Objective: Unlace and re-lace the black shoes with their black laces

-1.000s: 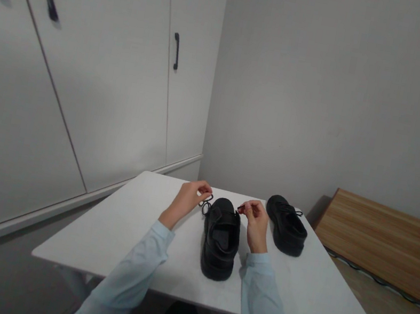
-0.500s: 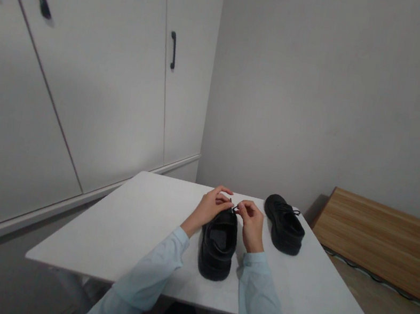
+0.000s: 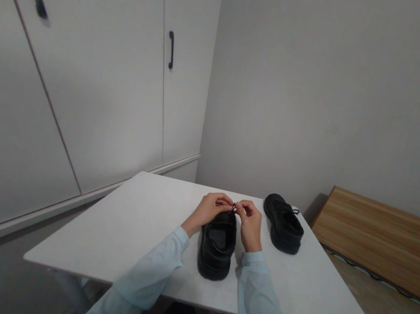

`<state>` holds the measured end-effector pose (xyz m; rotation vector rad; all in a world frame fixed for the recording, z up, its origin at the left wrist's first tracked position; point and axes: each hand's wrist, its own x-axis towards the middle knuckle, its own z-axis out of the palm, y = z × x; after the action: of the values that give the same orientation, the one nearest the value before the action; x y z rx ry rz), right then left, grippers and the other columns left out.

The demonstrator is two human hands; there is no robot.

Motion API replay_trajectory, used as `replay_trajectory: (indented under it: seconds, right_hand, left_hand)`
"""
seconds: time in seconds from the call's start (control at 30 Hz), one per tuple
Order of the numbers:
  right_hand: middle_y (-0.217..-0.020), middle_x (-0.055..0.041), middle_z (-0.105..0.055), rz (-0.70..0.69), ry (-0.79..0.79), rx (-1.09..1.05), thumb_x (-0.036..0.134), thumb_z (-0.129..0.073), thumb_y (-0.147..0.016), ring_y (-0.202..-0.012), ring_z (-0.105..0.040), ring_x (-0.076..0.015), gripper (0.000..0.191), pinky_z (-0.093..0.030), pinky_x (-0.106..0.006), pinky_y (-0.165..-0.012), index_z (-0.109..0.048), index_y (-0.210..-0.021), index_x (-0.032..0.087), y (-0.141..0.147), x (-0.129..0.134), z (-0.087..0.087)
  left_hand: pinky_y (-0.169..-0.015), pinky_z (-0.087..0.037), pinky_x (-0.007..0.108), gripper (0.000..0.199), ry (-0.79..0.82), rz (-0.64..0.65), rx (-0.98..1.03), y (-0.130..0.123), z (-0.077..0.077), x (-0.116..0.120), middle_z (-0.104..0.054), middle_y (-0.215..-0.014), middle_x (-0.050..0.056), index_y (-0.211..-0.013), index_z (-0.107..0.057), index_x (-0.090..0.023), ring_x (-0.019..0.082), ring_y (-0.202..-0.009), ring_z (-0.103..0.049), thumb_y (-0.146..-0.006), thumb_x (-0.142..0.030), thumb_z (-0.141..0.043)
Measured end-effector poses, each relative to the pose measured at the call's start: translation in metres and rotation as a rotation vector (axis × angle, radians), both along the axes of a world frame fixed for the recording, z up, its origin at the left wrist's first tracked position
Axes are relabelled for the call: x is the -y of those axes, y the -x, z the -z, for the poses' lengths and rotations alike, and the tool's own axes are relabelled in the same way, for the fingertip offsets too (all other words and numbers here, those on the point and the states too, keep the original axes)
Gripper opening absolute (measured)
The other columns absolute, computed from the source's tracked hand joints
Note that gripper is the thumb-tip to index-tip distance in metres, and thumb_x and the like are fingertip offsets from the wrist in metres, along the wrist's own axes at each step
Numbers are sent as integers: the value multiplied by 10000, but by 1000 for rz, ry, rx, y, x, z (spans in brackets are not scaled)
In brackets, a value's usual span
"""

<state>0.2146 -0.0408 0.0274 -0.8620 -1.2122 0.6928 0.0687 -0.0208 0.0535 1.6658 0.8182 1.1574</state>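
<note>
A black lace-up shoe (image 3: 215,255) stands upright on the white table, its heel towards me. Over its front part, my left hand (image 3: 210,210) pinches the black shoelace (image 3: 233,208) between thumb and fingers. From the other side my right hand (image 3: 249,221) also grips the lace, fingertips close to those of the left. Both hands hide most of the shoe's toe and lacing. To the right stands a second black shoe (image 3: 286,228), toe pointing away, with a lace loop sticking out at its side.
The white table (image 3: 111,231) reaches close to a grey wall (image 3: 327,91). White cabinets (image 3: 86,75) with dark handles line the left side. On the right, a wooden board (image 3: 382,241) leans low near the wall, with a cable along its lower edge.
The fingers of my left hand have come down and closed on the lace. My two hands' fingertips are now nearer each other. Both shoes stay in place.
</note>
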Motion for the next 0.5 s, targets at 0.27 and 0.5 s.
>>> replay_trajectory:
  seconds: [0.27,0.5]
  right_hand:
    - [-744,-16,-595,43,-24,71,358,-688,-719,-767,-550,-171,175,-453,-283,-692,-641,-668,197,3,3,-4]
    - [-917,-58,-664,-32,58,10,351,-730,-670,-912,-587,-211,250,-481,-336,-792,-682,-869,208,-6,0,-2]
  left_hand:
    - [-726,-520,267,311,22,14,4,1,3,1,-684,-725,20,-834,-572,-151,141,-726,-668,-630,-268,-776]
    - [-793,-499,295,298,39,62,15,4,2,-6,-698,-816,67,-842,-645,-118,152,-774,-652,-645,-312,-755]
